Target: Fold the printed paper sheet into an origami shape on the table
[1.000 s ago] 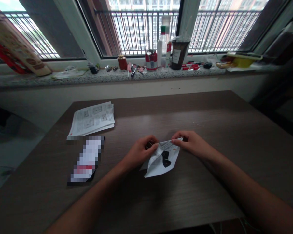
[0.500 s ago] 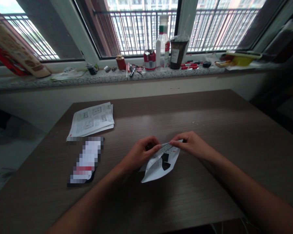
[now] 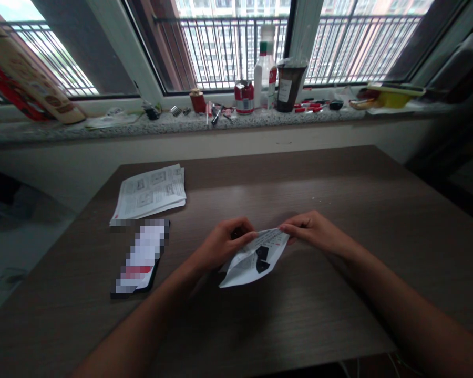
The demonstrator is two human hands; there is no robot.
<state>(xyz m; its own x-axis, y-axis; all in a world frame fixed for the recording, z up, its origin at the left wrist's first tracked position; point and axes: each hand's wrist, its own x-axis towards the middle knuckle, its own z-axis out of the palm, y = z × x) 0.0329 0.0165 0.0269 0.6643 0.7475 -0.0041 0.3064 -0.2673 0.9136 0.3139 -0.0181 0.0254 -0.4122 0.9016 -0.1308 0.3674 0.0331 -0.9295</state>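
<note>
Between my hands is a folded sheet of paper (image 3: 247, 266), white with print and a dark picture on its near face. My left hand (image 3: 230, 240) pinches its upper left edge between thumb and fingers. At the upper right corner, the thumb and fingers of my right hand (image 3: 309, 230) are closed on the paper. The sheet tilts down toward me, its lower left corner hanging free above the brown table (image 3: 299, 315). Part of a second layer shows behind the front one at the left.
Printed sheets (image 3: 152, 191) lie in a stack at the table's far left. Closer in is a phone (image 3: 144, 257), its screen blurred. Along the window sill stand a red can (image 3: 244, 98), a clear bottle (image 3: 263, 76), a dark drink cup (image 3: 289, 86) and small tools.
My right hand has slid outward along the top edge to the paper's right corner. The sheet and my left hand have shifted slightly left.
</note>
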